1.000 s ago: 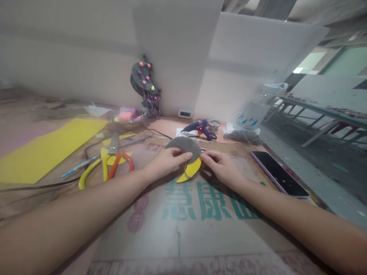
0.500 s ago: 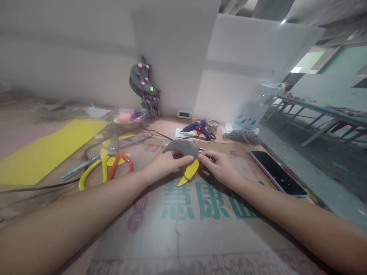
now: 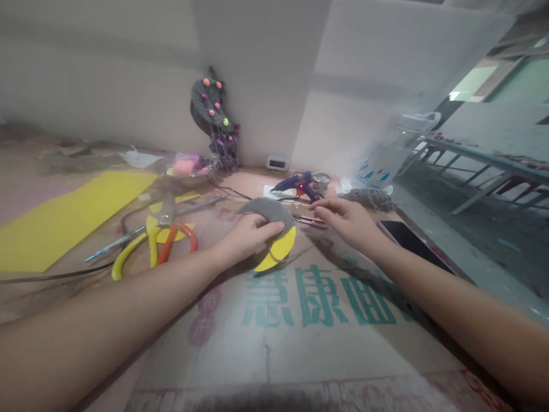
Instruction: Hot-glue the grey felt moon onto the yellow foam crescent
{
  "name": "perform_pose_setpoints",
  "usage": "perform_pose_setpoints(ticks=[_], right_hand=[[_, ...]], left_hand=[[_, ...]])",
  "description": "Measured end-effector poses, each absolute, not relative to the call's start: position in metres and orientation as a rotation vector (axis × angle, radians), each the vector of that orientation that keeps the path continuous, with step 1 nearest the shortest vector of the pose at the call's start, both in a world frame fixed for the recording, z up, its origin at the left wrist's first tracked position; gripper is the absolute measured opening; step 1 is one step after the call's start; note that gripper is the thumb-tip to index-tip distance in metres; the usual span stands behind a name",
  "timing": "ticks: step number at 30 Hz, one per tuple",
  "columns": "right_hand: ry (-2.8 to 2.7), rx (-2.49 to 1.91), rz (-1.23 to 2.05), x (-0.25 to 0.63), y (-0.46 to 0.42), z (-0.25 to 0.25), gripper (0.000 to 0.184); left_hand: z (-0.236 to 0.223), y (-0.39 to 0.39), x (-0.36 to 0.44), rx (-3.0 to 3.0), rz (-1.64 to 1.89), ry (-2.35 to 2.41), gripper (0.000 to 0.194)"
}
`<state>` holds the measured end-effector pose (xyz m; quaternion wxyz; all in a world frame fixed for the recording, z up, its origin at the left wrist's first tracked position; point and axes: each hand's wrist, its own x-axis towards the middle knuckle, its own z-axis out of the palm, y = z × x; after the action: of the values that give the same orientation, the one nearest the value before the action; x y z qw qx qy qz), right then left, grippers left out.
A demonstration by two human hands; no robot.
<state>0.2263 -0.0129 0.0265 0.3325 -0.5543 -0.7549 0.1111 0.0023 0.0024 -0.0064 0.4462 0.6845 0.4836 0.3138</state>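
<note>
My left hand (image 3: 253, 237) grips a crescent cutout (image 3: 278, 214), thumb on its face. Grey yarn wraps the crescent's upper part closely. Its lower tip (image 3: 278, 252) is bare yellow, with one grey strand looped across it. My right hand (image 3: 345, 220) is raised to the right of the crescent, apart from it, thumb and fingertips drawn together. Whatever sits between those fingertips is too fine to make out. Just beyond them lies a blue hot glue gun (image 3: 294, 183) with a small red light. A slim tool with a reddish handle (image 3: 312, 221) rests below the fingertips.
Pliers with yellow and red handles (image 3: 171, 240), a blue pen (image 3: 114, 244) and a yellow sheet (image 3: 77, 220) lie left. A pompom-dotted grey crescent (image 3: 210, 106) leans on the wall. At right are a phone (image 3: 416, 246), grey yarn (image 3: 371, 199) and a clear jug (image 3: 386, 154).
My right hand has left the crescent's edge and moved right and upward. My left hand keeps its hold, and the crescent has shifted slightly left. The camera view has moved a little.
</note>
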Motion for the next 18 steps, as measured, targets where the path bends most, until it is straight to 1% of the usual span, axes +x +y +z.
perform_pose_setpoints(ticks=[3,6,10,13,15,18], right_hand=[[-2.209,-1.474,0.123,0.234,-0.002,0.027,0.027],[-2.413,-1.515,0.053,0.236,0.003,0.024,0.029],[-2.458,-1.553,-0.039,0.233,0.003,0.021,0.027],[-2.478,-1.559,-0.141,0.231,0.002,0.020,0.025],[-2.389,-1.586,-0.130,0.230,0.002,0.019,0.023],[-2.069,-1.530,0.093,0.231,0.002,0.016,0.019]], left_hand=[[-0.005,0.002,0.003,1.687,0.801,1.194,0.042],[-0.007,0.004,0.002,1.751,0.767,1.170,0.045],[-0.010,0.006,0.001,1.749,0.717,1.116,0.049],[-0.009,0.005,0.001,1.730,0.703,1.104,0.047],[-0.008,0.003,0.001,1.733,0.688,1.130,0.044],[-0.008,0.002,0.001,1.732,0.688,1.129,0.041]])
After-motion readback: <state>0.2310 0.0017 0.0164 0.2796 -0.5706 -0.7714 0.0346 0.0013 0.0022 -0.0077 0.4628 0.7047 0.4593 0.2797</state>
